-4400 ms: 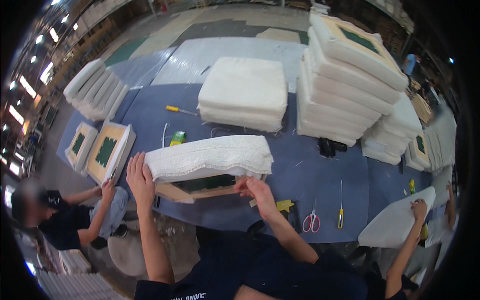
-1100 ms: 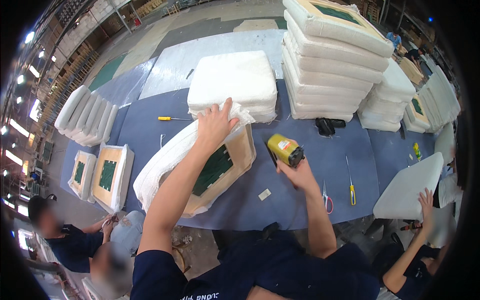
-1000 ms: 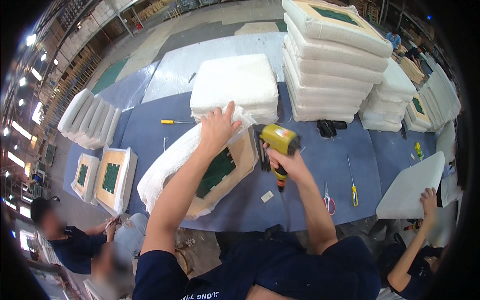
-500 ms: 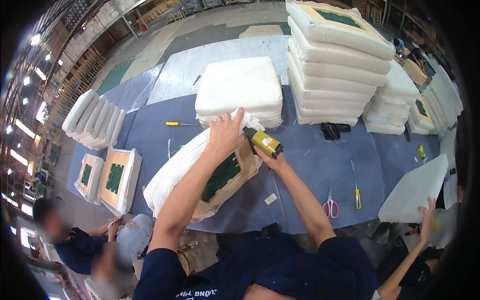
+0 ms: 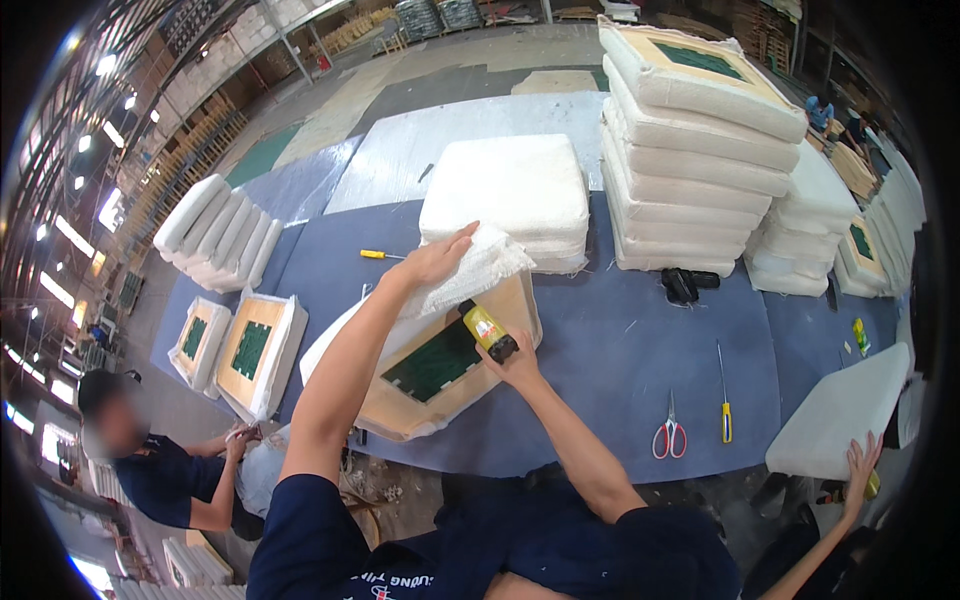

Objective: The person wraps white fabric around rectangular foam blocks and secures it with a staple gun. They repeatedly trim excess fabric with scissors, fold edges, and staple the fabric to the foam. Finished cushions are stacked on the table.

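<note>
On the table in front of me lies a white-covered seat cushion, its wooden frame (image 5: 520, 312) facing up around a panel of green webbing (image 5: 430, 368). My left hand (image 5: 437, 262) grips a raised flap of white fabric (image 5: 488, 262) at the cushion's far edge, fingers stretched along it and thumb hidden. My right hand (image 5: 518, 362) is closed around a yellow-green staple gun (image 5: 487, 330). The gun sits over the frame and webbing, its nose end just below the flap. My left forearm covers part of the cushion's left side.
White cushions (image 5: 505, 195) stand beyond my hands, with a tall stack (image 5: 690, 150) to the right. Scissors (image 5: 670, 435), a yellow-handled screwdriver (image 5: 726, 420) and a black tool (image 5: 685, 285) lie on the right. Framed cushions (image 5: 262, 350) rest left. Co-workers sit at both sides.
My left hand has lifted the fabric flap off the frame's far corner. My right hand has drawn the staple gun left and nearer, with its body now tipped down toward me.
</note>
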### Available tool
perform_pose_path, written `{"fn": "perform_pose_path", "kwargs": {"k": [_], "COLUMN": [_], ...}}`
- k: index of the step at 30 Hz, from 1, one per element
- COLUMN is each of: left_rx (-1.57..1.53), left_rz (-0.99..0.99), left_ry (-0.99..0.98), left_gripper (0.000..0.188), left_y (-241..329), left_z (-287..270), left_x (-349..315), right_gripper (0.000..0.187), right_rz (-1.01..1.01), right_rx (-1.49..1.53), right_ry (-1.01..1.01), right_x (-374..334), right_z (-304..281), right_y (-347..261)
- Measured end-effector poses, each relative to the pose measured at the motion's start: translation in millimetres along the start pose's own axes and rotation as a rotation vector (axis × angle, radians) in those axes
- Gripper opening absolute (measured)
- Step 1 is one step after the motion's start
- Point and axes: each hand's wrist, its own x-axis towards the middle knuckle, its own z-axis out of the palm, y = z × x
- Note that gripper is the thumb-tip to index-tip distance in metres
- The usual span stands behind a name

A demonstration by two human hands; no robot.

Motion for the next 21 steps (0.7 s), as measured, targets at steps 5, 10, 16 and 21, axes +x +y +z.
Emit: {"fn": "perform_pose_path", "kwargs": {"k": [5,10,16,21], "left_rx": [0.265,0.461,0.498,0.496], "left_rz": [-0.043,0.031,0.105,0.097], "left_ry": [0.199,0.326,0.404,0.331], "left_gripper": [0.060,0.066,0.075,0.079], "left_y": [14.2,18.1,17.1,26.2], "left_z": [18.7,32.9,38.4,35.4], "left_x": [-11.1,-13.5,-8.3,-16.2], "right_gripper": [0.036,0.040,0.031,0.021], "right_rz": [0.090,0.141,0.380,0.447], "right_rx": [0.096,0.124,0.182,0.254], "right_ry": [-0.093,-0.096,-0.001,0.021], "right_x": [13.8,15.0,17.5,60.0], "right_z": [10.2,1.4,-44.4,-66.9], "right_y": [8.7,4.4,16.0,-12.4]}}
